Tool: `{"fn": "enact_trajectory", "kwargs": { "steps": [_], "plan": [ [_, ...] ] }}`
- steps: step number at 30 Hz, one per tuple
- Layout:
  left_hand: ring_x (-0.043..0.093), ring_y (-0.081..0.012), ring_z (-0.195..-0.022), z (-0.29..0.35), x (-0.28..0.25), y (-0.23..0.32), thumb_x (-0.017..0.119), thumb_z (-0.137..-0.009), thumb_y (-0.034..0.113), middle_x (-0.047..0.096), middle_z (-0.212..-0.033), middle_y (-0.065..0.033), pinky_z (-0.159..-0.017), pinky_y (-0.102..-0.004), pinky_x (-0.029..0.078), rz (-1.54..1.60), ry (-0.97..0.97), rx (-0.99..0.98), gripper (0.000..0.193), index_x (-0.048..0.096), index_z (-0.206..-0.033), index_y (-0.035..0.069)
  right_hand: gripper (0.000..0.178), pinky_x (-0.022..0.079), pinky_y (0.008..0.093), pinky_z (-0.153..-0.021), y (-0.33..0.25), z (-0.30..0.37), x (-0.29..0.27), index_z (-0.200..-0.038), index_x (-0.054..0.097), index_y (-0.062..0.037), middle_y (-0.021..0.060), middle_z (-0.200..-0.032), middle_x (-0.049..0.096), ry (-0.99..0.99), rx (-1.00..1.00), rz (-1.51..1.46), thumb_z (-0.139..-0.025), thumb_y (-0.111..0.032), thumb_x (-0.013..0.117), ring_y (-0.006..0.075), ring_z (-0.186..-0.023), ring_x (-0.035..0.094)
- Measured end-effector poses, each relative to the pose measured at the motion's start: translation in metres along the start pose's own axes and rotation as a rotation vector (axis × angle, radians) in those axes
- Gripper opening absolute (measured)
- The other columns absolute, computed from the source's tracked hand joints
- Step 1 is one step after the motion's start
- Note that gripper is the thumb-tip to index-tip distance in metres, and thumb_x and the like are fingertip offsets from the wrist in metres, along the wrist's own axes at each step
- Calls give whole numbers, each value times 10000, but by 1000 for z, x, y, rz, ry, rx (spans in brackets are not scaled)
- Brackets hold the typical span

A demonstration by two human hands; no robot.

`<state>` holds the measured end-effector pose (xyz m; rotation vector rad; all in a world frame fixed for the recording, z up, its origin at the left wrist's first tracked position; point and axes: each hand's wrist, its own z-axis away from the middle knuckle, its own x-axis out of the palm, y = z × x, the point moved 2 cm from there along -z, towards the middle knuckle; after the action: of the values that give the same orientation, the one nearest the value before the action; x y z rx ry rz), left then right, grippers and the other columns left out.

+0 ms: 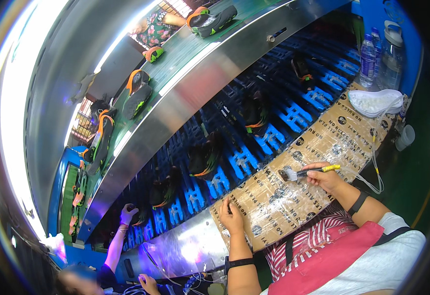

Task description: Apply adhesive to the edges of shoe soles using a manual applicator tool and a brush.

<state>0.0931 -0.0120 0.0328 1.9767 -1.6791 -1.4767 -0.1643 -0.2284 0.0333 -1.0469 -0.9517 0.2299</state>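
While the right hand (324, 178) grips the brush (302, 172) crosswise, bristles (284, 175) leftward, the left hand (231, 219) sits apart at the cardboard (269, 216), loosely curled, apparently empty.

1. The brush (300, 173) has a dark-tipped bristle head, a pale band behind it and a black handle ending in yellow. It is held by the fingers of the right hand (323, 178), nearly level, bristles pointing left. The head is over the cardboard; whether they touch cannot be told.
2. The cardboard (298, 199) is brown with black print, glossy on top, spread flat along the table (183, 253).
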Motion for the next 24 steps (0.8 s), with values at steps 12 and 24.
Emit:
{"fn": "enact_trajectory", "kwargs": {
  "steps": [12,24],
  "plan": [
    [555,-239,-842,0,1,-2,510,-779,39,595,-896,-122,-771,-321,425,-36,-2,28,256,603,-1016,11,262,403,163,-516,4,-2,-3,-1031,580,26,43,-706,595,-12,-24,59,-803,-103,594,59,-573,513],
    [546,-260,-837,0,0,1,516,-772,45,592,-894,-136,-763,-332,425,17,-4,-16,248,603,-998,-5,272,415,161,-505,0,0,2,-1022,574,42,54,-699,595,-6,-24,84,-785,-87,614,65,-562,518]
  ]
}}
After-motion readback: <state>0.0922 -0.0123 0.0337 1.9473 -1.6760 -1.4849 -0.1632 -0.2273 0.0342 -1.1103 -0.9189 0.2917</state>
